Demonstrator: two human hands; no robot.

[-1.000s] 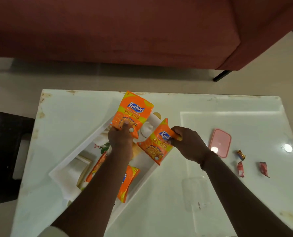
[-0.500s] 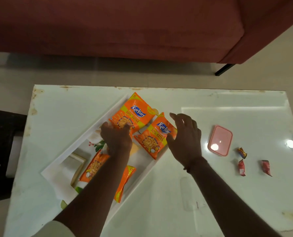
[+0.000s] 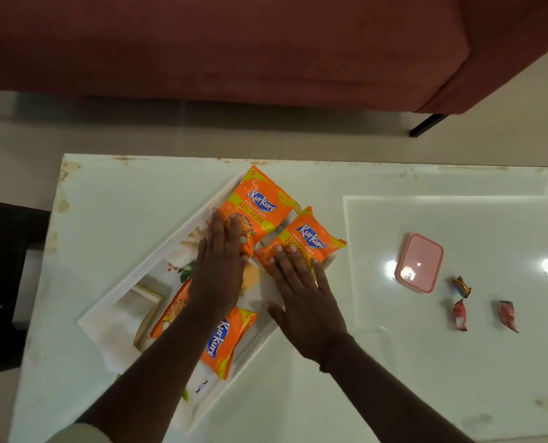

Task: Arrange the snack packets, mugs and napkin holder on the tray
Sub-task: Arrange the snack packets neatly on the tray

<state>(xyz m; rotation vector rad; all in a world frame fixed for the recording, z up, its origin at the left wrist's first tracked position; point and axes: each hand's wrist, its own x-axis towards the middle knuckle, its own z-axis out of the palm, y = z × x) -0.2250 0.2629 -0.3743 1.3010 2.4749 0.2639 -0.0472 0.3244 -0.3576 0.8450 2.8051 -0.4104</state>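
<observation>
A white rectangular tray [image 3: 157, 260] lies at an angle on the white table. Two orange snack packets lie at its far end: a larger one [image 3: 260, 203] and a smaller one [image 3: 311, 238] to its right. My left hand [image 3: 221, 263] rests flat with its fingers on the lower end of the larger packet. My right hand [image 3: 301, 292] lies flat with fingertips on the smaller packet. Another orange packet [image 3: 224, 340] and one partly hidden under my left forearm [image 3: 170, 311] lie in the tray's middle. A wooden napkin holder [image 3: 148, 311] stands near the tray's left end. Mugs are hidden.
A pink lidded box [image 3: 420, 262] sits on the table to the right. Three small wrapped sweets [image 3: 461, 311] lie beyond it. A red sofa [image 3: 234, 46] stands behind the table. A dark object [image 3: 0, 282] stands at the table's left edge.
Both packets, held up a second ago, now lie on the tray's far end. Both hands have let go and lie flat, fingers spread on the packets.
</observation>
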